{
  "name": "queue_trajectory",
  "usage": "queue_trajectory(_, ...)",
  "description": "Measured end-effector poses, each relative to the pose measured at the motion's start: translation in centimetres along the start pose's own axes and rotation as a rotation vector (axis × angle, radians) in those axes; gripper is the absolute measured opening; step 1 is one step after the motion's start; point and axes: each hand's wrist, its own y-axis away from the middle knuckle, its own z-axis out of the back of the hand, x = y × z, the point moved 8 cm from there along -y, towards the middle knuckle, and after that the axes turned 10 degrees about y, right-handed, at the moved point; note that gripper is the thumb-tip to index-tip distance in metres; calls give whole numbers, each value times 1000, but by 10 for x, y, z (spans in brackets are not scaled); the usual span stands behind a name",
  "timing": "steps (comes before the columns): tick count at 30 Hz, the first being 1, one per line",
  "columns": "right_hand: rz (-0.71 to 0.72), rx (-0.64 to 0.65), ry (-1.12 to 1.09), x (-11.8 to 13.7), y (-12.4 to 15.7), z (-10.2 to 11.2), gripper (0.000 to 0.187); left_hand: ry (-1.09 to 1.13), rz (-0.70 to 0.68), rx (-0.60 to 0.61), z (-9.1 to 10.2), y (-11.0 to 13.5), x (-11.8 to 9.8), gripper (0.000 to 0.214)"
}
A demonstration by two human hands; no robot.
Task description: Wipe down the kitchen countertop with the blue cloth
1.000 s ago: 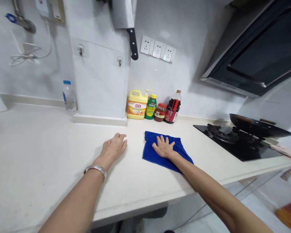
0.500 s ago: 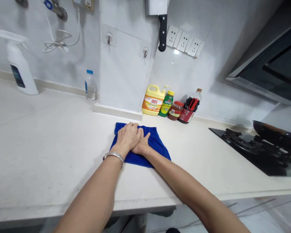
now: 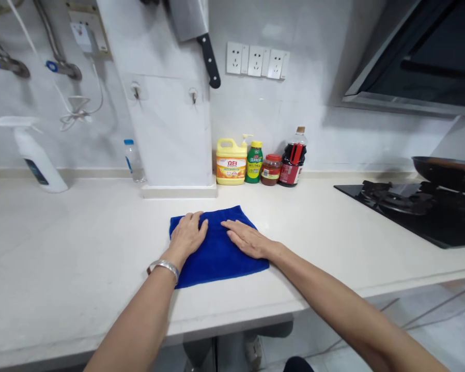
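Observation:
A blue cloth (image 3: 219, 253) lies spread nearly flat on the white countertop (image 3: 101, 243). My left hand (image 3: 188, 235) rests on its left part with the fingers stretched out, a silver bracelet (image 3: 166, 266) round the wrist. On the right part of the cloth lies my right hand (image 3: 248, 239), flat, its fingers extended and pointing left. Bare cloth shows between the two hands, and neither hand grips anything.
Against the wall stand a yellow detergent jug (image 3: 231, 163), a green bottle (image 3: 254, 163), a red-lidded jar (image 3: 271, 170) and a dark sauce bottle (image 3: 292, 160). A spray bottle (image 3: 41, 157) and a clear bottle (image 3: 134, 163) stand left. The gas stove (image 3: 406, 206) is right; a cleaver (image 3: 209, 59) hangs above.
My hands were together, one over the other, on a rumpled cloth. They have moved apart to its two sides, and the cloth is flatter. The view has shifted and levelled.

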Motion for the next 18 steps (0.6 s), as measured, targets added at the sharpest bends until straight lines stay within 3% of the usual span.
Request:
queue_trajectory(6,-86,-102,31,-25,0,15,53,-168,-120,59,-10,16,-25,57)
queue_trajectory(10,-236,-151,53,-52,8,26,53,-257,-63,262,-23,34,-27,60)
queue_trajectory(14,-412,-269,59,-79,22,43,54,-319,-21,420,-21,51,-23,61)
queue_trajectory(18,-575,-344,83,-109,30,54,51,-374,-83,391,-21,50,-44,61)
